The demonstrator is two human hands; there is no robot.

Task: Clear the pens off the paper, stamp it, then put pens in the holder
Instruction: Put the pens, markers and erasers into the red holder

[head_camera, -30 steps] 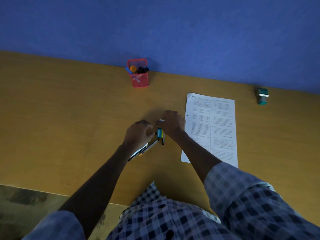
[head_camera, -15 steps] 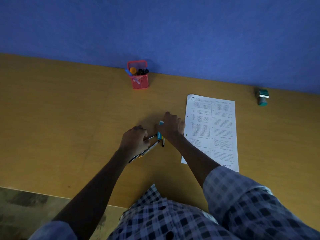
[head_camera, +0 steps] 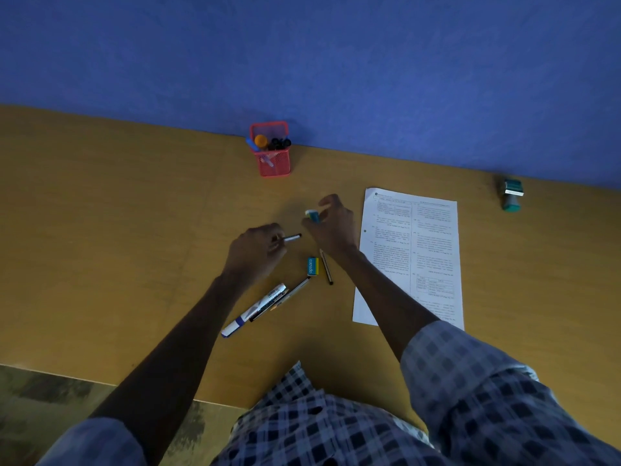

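Observation:
My left hand (head_camera: 257, 252) grips a dark pen (head_camera: 291, 237) whose tip sticks out to the right. My right hand (head_camera: 332, 227) pinches a small blue-and-white eraser (head_camera: 312, 215) just above the table. Below the hands lie a blue-and-yellow eraser (head_camera: 312, 266), a thin dark pen (head_camera: 326, 268), a grey pen (head_camera: 297, 289) and a white marker (head_camera: 253, 311). The printed paper (head_camera: 411, 257) lies to the right with nothing on it. A red mesh holder (head_camera: 272, 151) with several pens stands at the back. The green stamp (head_camera: 512, 195) sits far right.
A blue wall runs behind the wooden table (head_camera: 100, 230). The table's near edge (head_camera: 117, 385) crosses the lower left, with floor beyond it. My checked shirt (head_camera: 369, 432) fills the bottom.
Both hands have lifted off the pile. The left now holds one pen, the right has picked up a small eraser. The marker and pens they covered lie exposed.

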